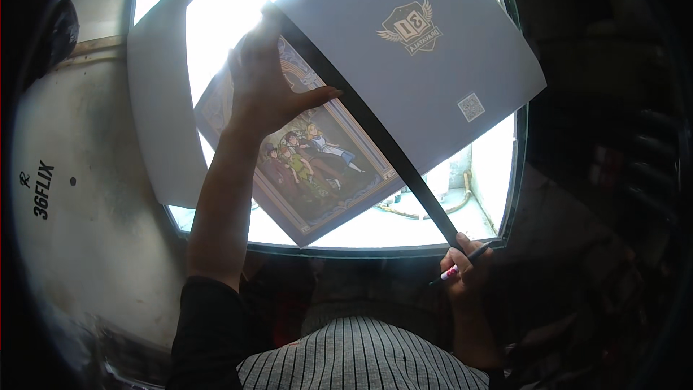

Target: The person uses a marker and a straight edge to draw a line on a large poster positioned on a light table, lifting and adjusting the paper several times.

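A large blue-grey printed sheet (pixel 433 101) lies at a slant over a brightly lit glass-topped box (pixel 491 173). One part carries a mirrored crest and a square code; the other bears a framed picture of several figures (pixel 307 166). Across the sheet, between these parts, runs a long dark straight strip like a ruler (pixel 382 141). My left hand (pixel 260 79) is spread at its far end, thumb resting on the strip; glare washes out the other fingertips. At the near end, my right hand (pixel 462 267) closes around a pen (pixel 451 272), with fingers touching the strip.
A pale blank sheet (pixel 155 123) hangs over the box's left side. Further left stands a light-coloured surface (pixel 79 260) with dark lettering. A dark object (pixel 61 32) sits at the upper left. A dark frame edge (pixel 516 152) borders the box; the right side is in shadow.
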Motion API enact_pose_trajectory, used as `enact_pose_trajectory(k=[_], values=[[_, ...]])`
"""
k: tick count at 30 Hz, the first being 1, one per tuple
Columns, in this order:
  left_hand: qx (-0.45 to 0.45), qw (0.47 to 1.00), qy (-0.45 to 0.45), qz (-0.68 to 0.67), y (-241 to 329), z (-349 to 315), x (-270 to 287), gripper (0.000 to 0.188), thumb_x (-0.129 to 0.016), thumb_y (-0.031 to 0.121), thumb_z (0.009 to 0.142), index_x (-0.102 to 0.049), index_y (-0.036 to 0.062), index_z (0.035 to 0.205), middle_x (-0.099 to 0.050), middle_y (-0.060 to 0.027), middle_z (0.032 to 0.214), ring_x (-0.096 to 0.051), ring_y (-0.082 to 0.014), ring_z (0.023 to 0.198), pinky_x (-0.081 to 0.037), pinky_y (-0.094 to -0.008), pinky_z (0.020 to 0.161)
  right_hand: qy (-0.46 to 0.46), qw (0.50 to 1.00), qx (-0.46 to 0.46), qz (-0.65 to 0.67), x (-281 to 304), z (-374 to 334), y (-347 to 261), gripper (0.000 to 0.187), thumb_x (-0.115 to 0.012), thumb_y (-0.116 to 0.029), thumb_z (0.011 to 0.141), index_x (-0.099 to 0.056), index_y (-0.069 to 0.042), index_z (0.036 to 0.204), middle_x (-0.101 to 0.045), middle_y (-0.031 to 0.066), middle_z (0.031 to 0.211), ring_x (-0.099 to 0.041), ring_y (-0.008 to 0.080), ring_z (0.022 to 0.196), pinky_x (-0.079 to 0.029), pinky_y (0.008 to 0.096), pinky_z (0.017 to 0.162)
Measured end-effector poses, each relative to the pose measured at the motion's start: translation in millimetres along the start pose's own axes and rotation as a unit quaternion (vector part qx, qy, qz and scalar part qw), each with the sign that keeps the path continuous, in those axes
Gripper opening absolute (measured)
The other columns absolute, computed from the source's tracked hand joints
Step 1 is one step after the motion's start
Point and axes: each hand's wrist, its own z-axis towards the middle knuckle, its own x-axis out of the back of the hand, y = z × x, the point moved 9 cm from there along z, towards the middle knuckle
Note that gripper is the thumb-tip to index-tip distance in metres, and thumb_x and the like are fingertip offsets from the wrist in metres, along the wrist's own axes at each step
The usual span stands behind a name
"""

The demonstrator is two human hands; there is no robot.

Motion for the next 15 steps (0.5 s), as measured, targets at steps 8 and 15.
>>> enact_pose_trajectory(k=[8, 15], values=[[0.010, 1.000, -0.010, 0.001, -5.5, -2.5, -3.6, 0.132, -0.077, 0.075, 0.063, -0.017, 0.0010, 0.153, -0.022, -0.0268, 0.157, -0.015, -0.0445, 0.149, -0.006, -0.0631, 0.119, 0.022, 0.999, 0.034, -0.006, 0.8, 4.5, -4.7, 0.039, -0.073, -0.001, 0.075, -0.058, -0.014, 0.109, -0.067, 0.0148, 0.120, -0.062, 0.0262, 0.083, -0.044, 0.0400, 0.076], [0.001, 1.000, -0.009, -0.006, 1.5, -0.1, -4.4, 0.131, -0.077, 0.074, 0.064, -0.015, 0.0021, 0.154, -0.021, -0.0266, 0.157, -0.014, -0.0442, 0.149, -0.007, -0.0626, 0.119, 0.013, 0.999, 0.031, 0.009, 4.3, 1.8, 2.5, 0.036, -0.072, -0.002, 0.078, -0.058, -0.015, 0.108, -0.069, 0.0145, 0.117, -0.061, 0.0255, 0.082, -0.043, 0.0396, 0.074]])
